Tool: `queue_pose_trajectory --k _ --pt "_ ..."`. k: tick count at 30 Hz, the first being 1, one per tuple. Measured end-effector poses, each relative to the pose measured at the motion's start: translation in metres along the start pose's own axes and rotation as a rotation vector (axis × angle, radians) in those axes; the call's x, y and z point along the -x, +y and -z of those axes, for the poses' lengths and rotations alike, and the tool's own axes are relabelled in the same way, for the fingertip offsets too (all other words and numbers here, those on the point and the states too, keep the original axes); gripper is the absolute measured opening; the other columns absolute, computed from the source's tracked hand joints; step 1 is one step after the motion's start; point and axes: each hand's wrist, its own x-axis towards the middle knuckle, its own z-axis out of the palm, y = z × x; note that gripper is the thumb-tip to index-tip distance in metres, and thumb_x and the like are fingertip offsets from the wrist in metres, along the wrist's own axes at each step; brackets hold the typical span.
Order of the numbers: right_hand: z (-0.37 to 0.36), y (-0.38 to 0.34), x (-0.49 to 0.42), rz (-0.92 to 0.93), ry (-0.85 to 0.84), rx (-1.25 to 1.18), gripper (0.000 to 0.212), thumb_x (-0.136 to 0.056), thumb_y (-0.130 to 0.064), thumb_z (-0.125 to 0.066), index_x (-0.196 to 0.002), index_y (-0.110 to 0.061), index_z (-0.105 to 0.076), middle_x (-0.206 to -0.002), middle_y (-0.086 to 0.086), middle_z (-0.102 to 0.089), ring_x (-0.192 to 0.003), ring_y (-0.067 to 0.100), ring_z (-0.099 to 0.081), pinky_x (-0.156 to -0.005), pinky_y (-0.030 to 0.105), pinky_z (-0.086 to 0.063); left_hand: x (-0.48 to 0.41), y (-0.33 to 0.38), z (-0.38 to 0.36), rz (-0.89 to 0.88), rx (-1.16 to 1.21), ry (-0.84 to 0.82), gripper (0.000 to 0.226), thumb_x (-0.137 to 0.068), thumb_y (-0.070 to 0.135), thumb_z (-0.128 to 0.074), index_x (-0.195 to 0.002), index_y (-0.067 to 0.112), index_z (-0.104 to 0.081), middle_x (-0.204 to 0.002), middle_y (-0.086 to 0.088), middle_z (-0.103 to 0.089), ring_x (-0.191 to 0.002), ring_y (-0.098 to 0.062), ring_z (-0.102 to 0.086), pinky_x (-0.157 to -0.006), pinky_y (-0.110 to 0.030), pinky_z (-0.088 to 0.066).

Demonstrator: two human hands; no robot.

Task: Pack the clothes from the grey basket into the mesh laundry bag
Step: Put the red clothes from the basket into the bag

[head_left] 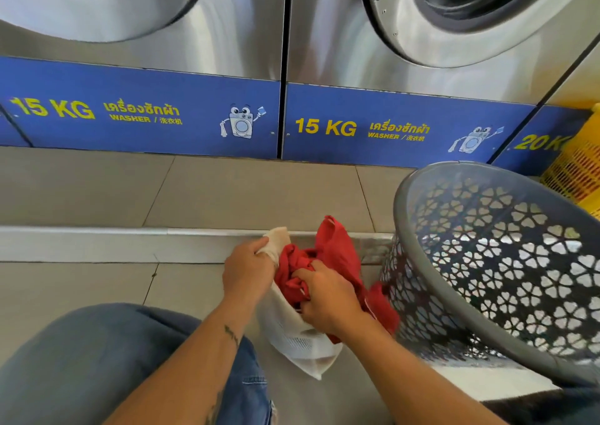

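Step in hand: feeding the red garment into the mesh laundry bag.

- Left hand: fingers curled round a bunch of the bag's rim, lifting the mouth open.
- Right hand: fingers closed on a fold of the garment, just inside the mouth.
- Much of the cloth lies beyond the right fingertips. One tail hangs outside the bag, on the side toward the grey basket.
- The basket is tipped, close beside the right hand. Whether clothes remain in it is unclear.

Judgement: the left grip should hold the rim high and taut. The right hand should push its fold deep, let go, then take the loose tail in bunches. Risk: the tail drags the mouth shut.
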Motion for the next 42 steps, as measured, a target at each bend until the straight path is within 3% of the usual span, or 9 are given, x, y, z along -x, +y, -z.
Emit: queue_pose_trajectory --k 8,12,17,22,27,30,32,36,42 --pt "-0.006 -0.009 -0.006 0.135 0.084 -0.154 0.042 -0.072 -0.041 -0.056 -0.113 -0.036 -0.064 -0.108 -0.008 -0.06 -0.094 0.022 -0.059 -0.072 0.039 -0.053 -0.02 -0.003 -0.005 0.031 -0.016 0.063 0.04 -0.091 0.013 -0.047 -0.12 0.03 -0.068 -0.129 -0.003 -0.062 -0.115 -0.026 -0.056 -0.099 -0.039 -0.045" --pt "-0.043 -0.002 -0.018 0.149 -0.121 0.109 0.037 -0.085 -0.037 -0.062 -0.118 -0.021 -0.064 -0.121 0.004 -0.055 -0.107 0.033 -0.05 -0.068 0.036 -0.045 -0.019 0.0 -0.01 -0.074 -0.073 -0.062 0.041 -0.089 0.01 -0.047 -0.111 0.034 -0.073 -0.122 0.003 -0.066 -0.107 -0.019 -0.059 -0.095 -0.039 -0.049" --pt "-0.048 0.001 -0.059 -0.097 -0.389 0.254 0.051 -0.091 -0.041 -0.057 -0.137 -0.02 -0.054 -0.141 0.01 -0.048 -0.129 0.039 -0.041 -0.101 0.049 -0.038 -0.018 -0.003 -0.012 -0.1 -0.066 -0.118 0.039 -0.091 0.009 -0.049 -0.113 0.032 -0.072 -0.121 0.001 -0.068 -0.103 -0.014 -0.061 -0.087 -0.026 -0.047" --pt "-0.029 0.0 -0.067 -0.164 -0.47 -0.098 0.08 -0.081 -0.043 -0.058 -0.152 -0.024 -0.027 -0.152 0.011 -0.04 -0.14 0.042 -0.034 -0.116 0.054 -0.026 -0.018 -0.001 -0.011 -0.069 -0.101 -0.145 0.044 -0.089 0.009 -0.049 -0.12 0.032 -0.068 -0.12 -0.001 -0.067 -0.081 -0.004 -0.057 -0.068 -0.016 -0.043" --pt "-0.017 0.033 -0.022 -0.046 0.05 -0.681 0.084 -0.065 -0.015 -0.076 -0.14 -0.03 -0.042 -0.131 -0.011 -0.049 -0.124 0.01 -0.05 -0.107 0.028 -0.044 -0.016 -0.003 -0.01 -0.036 -0.152 -0.18 0.047 -0.086 0.011 -0.048 -0.124 0.033 -0.065 -0.118 -0.001 -0.068 -0.093 -0.018 -0.063 -0.082 -0.031 -0.051" --pt "-0.025 0.067 -0.007 -0.338 0.097 -0.625 0.112 -0.06 -0.026 -0.086 -0.154 -0.038 -0.027 -0.139 -0.011 -0.031 -0.13 0.011 -0.032 -0.114 0.033 -0.029 -0.015 -0.002 -0.012 -0.027 -0.144 -0.211 0.049 -0.083 0.01 -0.047 -0.121 0.034 -0.066 -0.12 -0.001 -0.065 -0.091 -0.018 -0.062 -0.078 -0.031 -0.052" --pt "-0.036 0.081 -0.001 -0.507 -0.054 -0.801 0.126 -0.051 -0.027 -0.091 -0.156 -0.043 -0.023 -0.146 -0.002 -0.04 -0.132 0.018 -0.045 -0.116 0.043 -0.037 -0.014 -0.001 -0.013 -0.028 -0.15 -0.239 0.048 -0.084 0.012 -0.047 -0.121 0.035 -0.066 -0.123 0.0 -0.065 -0.093 -0.017 -0.062 -0.078 -0.029 -0.05" --pt "-0.055 0.083 0.01 -0.494 -0.05 -0.937 0.067 -0.067 -0.001 -0.079 -0.121 -0.034 -0.057 -0.107 -0.001 -0.073 -0.1 0.022 -0.071 -0.09 0.049 -0.058 -0.011 0.0 -0.017 -0.04 -0.176 -0.308 0.045 -0.086 0.014 -0.046 -0.12 0.036 -0.066 -0.126 0.002 -0.064 -0.1 -0.016 -0.059 -0.083 -0.026 -0.044" --pt "-0.032 0.062 0.001 -0.39 0.119 -0.505 0.024 -0.066 -0.017 -0.055 -0.087 -0.029 -0.055 -0.082 -0.009 -0.065 -0.079 0.02 -0.061 -0.068 0.038 -0.053 -0.014 0.002 -0.021 -0.059 -0.157 -0.289 0.042 -0.09 0.015 -0.048 -0.122 0.035 -0.066 -0.126 0.002 -0.064 -0.094 -0.013 -0.057 -0.074 -0.02 -0.042"
